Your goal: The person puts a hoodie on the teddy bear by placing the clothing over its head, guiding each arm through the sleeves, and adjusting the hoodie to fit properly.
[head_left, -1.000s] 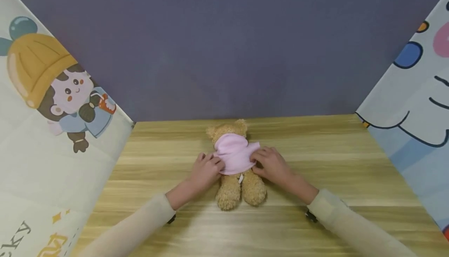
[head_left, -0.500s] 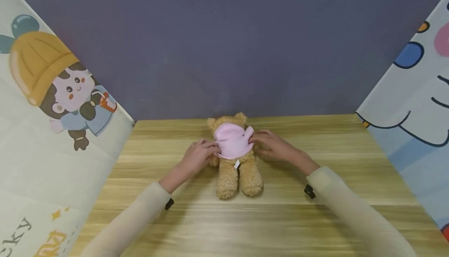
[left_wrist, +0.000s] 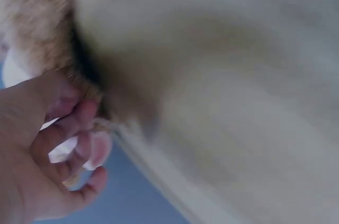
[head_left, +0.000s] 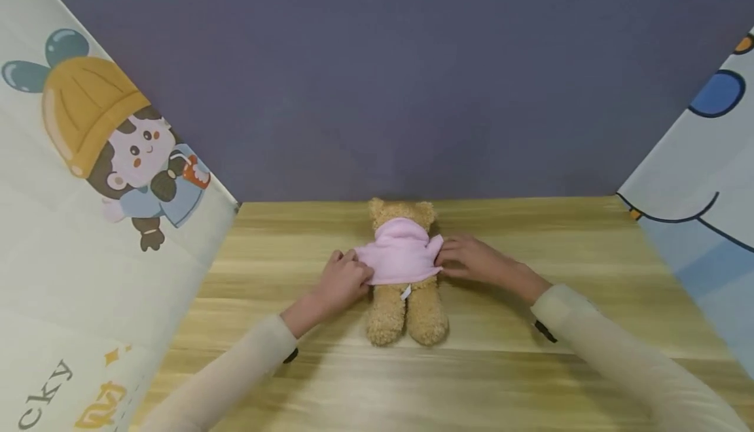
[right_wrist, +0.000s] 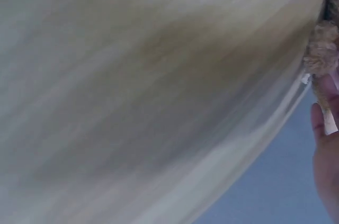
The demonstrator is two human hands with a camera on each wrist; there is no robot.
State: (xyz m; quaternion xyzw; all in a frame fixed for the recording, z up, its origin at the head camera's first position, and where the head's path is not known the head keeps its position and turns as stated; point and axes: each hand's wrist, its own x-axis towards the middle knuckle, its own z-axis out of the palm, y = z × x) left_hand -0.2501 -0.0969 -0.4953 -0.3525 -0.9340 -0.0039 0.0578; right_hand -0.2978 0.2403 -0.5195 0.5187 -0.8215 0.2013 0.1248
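A tan teddy bear (head_left: 385, 314) lies on the wooden table, its head away from me and a white tag (head_left: 406, 292) showing between the legs. It wears a pink hoodie (head_left: 400, 258), whose hood covers part of the head. At the left side of the hoodie my left hand (head_left: 344, 280) pinches the cloth with curled fingers; the left wrist view shows this hand (left_wrist: 47, 144) close against the brown fur. On the opposite side, my right hand (head_left: 471, 258) holds the hoodie near its short right sleeve (head_left: 434, 247). Only part of that hand (right_wrist: 327, 155) enters the right wrist view.
A dark grey panel (head_left: 412, 78) rises behind the table (head_left: 365, 393). Printed cloth walls stand at both sides, the left one (head_left: 71, 275) with a cartoon child and the right one (head_left: 707, 177) with blue and white shapes.
The bear first slid away from me, then came back a little nearer. Its hoodie now spreads wider and flatter between both hands. The head view has also shifted slightly.
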